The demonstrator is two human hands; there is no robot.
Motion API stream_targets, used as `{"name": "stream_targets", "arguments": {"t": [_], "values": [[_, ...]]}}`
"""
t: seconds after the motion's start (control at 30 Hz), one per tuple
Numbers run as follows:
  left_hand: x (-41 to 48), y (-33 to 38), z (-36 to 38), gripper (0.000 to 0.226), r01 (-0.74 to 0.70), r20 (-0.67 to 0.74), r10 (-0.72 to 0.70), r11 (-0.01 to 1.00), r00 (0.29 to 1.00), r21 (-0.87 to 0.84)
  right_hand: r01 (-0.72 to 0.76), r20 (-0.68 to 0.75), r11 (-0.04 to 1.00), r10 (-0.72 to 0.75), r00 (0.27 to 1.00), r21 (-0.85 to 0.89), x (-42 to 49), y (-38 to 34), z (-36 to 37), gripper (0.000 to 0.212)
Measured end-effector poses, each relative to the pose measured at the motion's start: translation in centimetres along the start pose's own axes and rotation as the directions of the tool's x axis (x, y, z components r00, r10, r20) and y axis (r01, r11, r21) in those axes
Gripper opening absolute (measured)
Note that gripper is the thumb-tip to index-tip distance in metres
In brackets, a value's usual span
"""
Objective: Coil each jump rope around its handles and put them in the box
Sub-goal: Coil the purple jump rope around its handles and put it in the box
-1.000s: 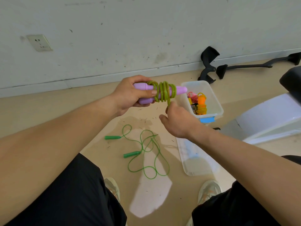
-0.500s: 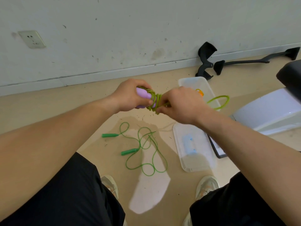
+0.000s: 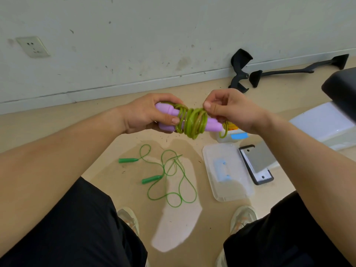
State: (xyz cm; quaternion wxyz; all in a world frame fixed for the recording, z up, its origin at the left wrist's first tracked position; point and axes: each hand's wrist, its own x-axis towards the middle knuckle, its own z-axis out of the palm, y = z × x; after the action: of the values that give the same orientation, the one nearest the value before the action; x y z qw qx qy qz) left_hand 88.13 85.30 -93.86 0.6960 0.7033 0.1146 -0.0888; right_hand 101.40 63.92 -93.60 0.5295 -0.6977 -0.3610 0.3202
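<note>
While the fingers (image 3: 169, 118) of the left hand (image 3: 146, 114) are curling tightly round one end of the purple handles (image 3: 212, 125), the right hand (image 3: 235, 112) is pinching a strand of the yellow-green rope (image 3: 193, 123) between thumb and forefinger at the top of the coil. That rope is sitting wound in many loops round the middle of the paired handles, which are lying roughly level between the two hands, held above the floor. Just beneath the right hand, the clear plastic box (image 3: 222, 138) is peeking out, showing an orange and yellow bundle (image 3: 232, 126) inside and a blue patch on its near wall. Below the right wrist, the box's clear lid (image 3: 231, 189) is lying flat on the floor, with a dark-framed flat device (image 3: 254, 162) just beside it. Below the left hand, a green jump rope (image 3: 152, 179) is sprawling uncoiled on the floor, its two green handles (image 3: 128, 160) lying apart. Nearer the person, two pale shoes (image 3: 128, 218) are resting on the floor.
</note>
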Motion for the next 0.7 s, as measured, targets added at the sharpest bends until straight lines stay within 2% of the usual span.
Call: {"name": "stream_targets", "arguments": {"t": [0.07,0.23,0.33,0.4,0.53,0.63,0.7], "values": [[0.0,0.1,-0.2,0.042,-0.029,-0.012,0.028,0.995,1.0,-0.095,-0.023,-0.041,0.986,0.03,0.999,0.164,-0.1,0.2,0.3,0.019],[0.2,-0.2,-0.3,0.038,-0.057,0.0,0.058,0.986,0.998,-0.158,-0.068,-0.05,0.897,0.099,0.994,0.437,-0.1,0.8,0.9,0.014],[0.3,0.0,-0.3,0.037,-0.073,-0.019,0.071,0.977,0.997,-0.202,-0.065,-0.066,0.841,0.119,0.991,0.537,-0.1,0.7,0.7,0.015],[0.3,0.2,-0.2,0.036,-0.089,-0.03,0.085,0.972,0.996,-0.218,-0.024,-0.12,0.845,0.104,0.987,0.535,-0.1,0.3,0.8,0.015],[0.3,0.5,-0.1,0.037,-0.1,-0.048,0.092,0.972,0.995,-0.211,0.036,-0.234,0.896,0.077,0.969,0.442,0.0,-0.3,0.8,0.003],[0.3,0.3,-0.3,0.038,-0.093,-0.068,0.079,0.97,0.995,-0.227,0.088,-0.315,0.941,0.02,0.949,0.327,0.0,-0.2,1.0,0.009],[0.3,0.2,-0.2,0.04,-0.1,-0.091,0.078,0.959,0.993,-0.266,0.132,-0.38,0.936,0.002,0.925,0.326,0.0,-0.2,1.2,0.013]]}}
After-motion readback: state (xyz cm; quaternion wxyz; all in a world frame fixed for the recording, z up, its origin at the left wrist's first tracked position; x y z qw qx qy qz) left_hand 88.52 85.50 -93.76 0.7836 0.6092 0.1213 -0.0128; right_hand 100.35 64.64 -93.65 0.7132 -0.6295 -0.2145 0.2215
